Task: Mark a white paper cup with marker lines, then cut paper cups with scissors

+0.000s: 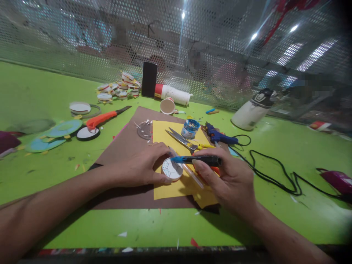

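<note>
My left hand (pixel 140 165) curls round a small white cup (pixel 172 169) turned bottom-up on a yellow paper sheet (pixel 176 187). My right hand (pixel 229 178) holds a black and blue marker (pixel 196 160) level, its blue tip over the cup's bottom. The yellow sheet lies on a brown card (pixel 123 146). A clear glue stick (pixel 192 176) lies under the marker.
Scissors (pixel 181 139), a small blue tub (pixel 190 128), a blue glue gun (pixel 218 135) with black cable (pixel 272 176) lie behind. An orange-handled knife (pixel 106 117), paper discs (pixel 64 128), stacked cups (pixel 173 95), a black box (pixel 149 79), a white flask (pixel 251 110), mesh wall behind.
</note>
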Tool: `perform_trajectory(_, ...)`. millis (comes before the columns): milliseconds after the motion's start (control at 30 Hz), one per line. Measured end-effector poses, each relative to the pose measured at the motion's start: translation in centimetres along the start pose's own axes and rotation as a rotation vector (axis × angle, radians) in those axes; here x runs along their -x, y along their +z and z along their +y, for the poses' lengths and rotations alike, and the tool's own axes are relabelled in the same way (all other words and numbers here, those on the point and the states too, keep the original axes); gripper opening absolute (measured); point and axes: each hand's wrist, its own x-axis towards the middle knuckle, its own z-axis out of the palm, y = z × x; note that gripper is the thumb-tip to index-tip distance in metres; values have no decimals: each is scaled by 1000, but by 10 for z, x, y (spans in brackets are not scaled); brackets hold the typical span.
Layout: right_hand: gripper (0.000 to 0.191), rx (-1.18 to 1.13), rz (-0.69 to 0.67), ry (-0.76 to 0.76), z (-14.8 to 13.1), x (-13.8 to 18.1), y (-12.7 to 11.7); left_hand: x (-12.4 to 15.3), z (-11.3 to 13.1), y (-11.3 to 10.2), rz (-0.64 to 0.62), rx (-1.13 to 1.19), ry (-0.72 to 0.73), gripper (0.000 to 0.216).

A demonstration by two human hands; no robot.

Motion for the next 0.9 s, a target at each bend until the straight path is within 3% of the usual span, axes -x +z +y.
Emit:
perform_trajectory(200, 3, -5, 5, -12, -2, 2, 1, 1, -1, 0, 0, -1, 7, 43)
perform_trajectory(433, 6, -16, 135, 40, 0, 5, -1, 1, 0, -1, -11, -25, -30, 43)
perform_trajectory(900, 3, 12, 84, -6, -1, 3, 3, 0, 1, 0, 4, -6, -32, 44)
